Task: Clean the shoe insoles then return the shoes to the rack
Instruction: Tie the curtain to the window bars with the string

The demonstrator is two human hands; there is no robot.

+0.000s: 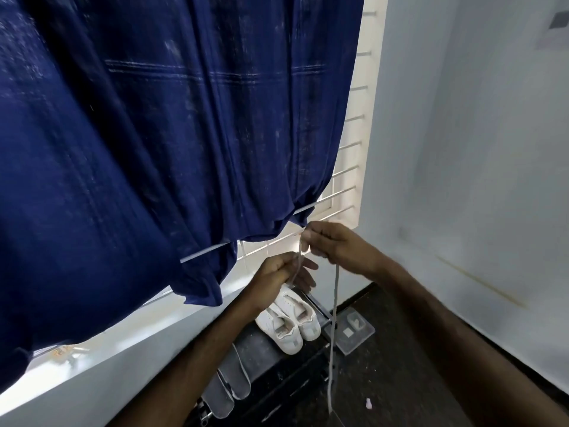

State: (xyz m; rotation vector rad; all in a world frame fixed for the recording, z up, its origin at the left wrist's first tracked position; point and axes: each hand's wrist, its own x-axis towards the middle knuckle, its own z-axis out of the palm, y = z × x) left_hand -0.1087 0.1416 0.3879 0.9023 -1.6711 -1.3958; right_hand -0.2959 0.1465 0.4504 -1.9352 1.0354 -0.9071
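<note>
We note a blue curtain [160,143] filling the left and centre of the view, hung before a window with white bars [348,167]. Its lower edge is bunched above a pale sill [129,331].

Below the sill, on a dark rack top [264,355], two grey insoles [228,383] lie side by side, overlapping. Just right of them on the same surface sit two white shoes [289,322], side by side and touching, heels toward us.

Our left hand [283,274] is raised above the shoes, its fingers curled and pinching a white lace [334,303]. Our right hand [338,245], slightly higher and touching a window bar, pinches the same lace between thumb and fingertips. From the right hand the lace hangs straight down past the rack's right edge toward the dark floor [400,365].

To the right of the shoes, a clear tray [354,329] rests on the floor, holding small pale items we cannot identify. A small pink scrap [368,405] lies on the floor nearer us. A pale wall [462,149] closes the right side.
</note>
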